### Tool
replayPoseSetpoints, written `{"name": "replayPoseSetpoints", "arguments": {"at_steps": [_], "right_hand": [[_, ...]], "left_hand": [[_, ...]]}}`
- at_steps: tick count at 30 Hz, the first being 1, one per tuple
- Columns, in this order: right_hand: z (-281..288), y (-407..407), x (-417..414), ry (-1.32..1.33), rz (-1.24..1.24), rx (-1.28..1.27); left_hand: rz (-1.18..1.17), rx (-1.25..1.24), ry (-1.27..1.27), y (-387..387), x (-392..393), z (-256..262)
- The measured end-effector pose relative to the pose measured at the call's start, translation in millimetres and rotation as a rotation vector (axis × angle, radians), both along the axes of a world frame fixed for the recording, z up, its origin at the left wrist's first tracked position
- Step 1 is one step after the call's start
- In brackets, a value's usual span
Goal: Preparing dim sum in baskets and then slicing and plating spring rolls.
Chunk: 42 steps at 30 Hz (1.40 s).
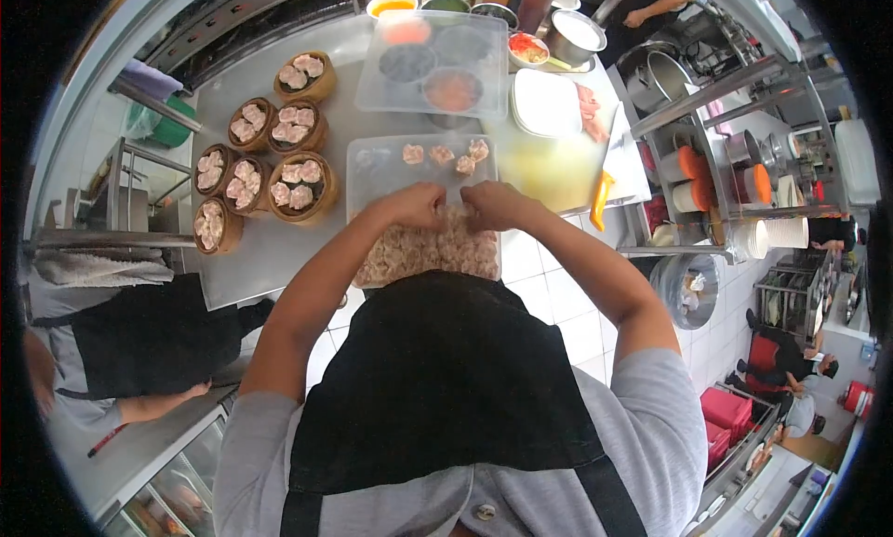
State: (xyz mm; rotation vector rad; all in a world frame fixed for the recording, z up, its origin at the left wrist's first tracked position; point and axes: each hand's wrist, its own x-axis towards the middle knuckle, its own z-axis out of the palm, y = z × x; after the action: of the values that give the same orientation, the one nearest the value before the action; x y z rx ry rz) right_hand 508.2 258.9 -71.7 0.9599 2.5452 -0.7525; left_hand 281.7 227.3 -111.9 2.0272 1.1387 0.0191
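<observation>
In front of me a translucent plastic tray (422,141) holds densely packed dumplings (425,251) in its near half and several loose dumplings (441,154) in its far part. My left hand (418,203) and my right hand (492,205) are both over the tray, at the far edge of the packed dumplings, knuckles up. Their fingertips point down among the dumplings, so whether either hand grips one is hidden. To the left stand several round bamboo steamer baskets (325,200), each holding a few dumplings.
Beyond the tray lies a translucent lid (432,55) over round containers. At right are a white square container (546,103), a cutting board (544,170) and an orange-handled knife (601,200). Bowls (528,48) and bottles line the back. A co-worker's arm (164,403) shows at lower left.
</observation>
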Motion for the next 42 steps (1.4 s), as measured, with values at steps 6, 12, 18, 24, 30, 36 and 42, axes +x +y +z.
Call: {"name": "replayPoseSetpoints", "arguments": {"at_steps": [6,12,18,24,30,36,42], "right_hand": [[-7,27,18,0.206,-0.026,-0.025],[38,48,9,0.244,-0.495,-0.674],[1,44,36,0.411,-0.505,-0.831],[5,11,24,0.730,-0.534,-0.724],[-4,-14,11,0.687,-0.400,0.202],[-11,-12,22,0.568,-0.419,0.449],[-21,-13,18,0.492,-0.374,0.695]], "left_hand": [[0.159,-0.065,-0.227,-4,-9,-5],[0.083,0.051,-0.127,-4,3,-21],[0.268,0.253,-0.388,-14,23,7],[0.355,0.288,-0.525,-11,18,22],[0.444,0.190,-0.357,-13,25,23],[0.554,0.350,-0.253,-4,5,4],[0.457,0.722,-0.067,-14,-11,-6]]}}
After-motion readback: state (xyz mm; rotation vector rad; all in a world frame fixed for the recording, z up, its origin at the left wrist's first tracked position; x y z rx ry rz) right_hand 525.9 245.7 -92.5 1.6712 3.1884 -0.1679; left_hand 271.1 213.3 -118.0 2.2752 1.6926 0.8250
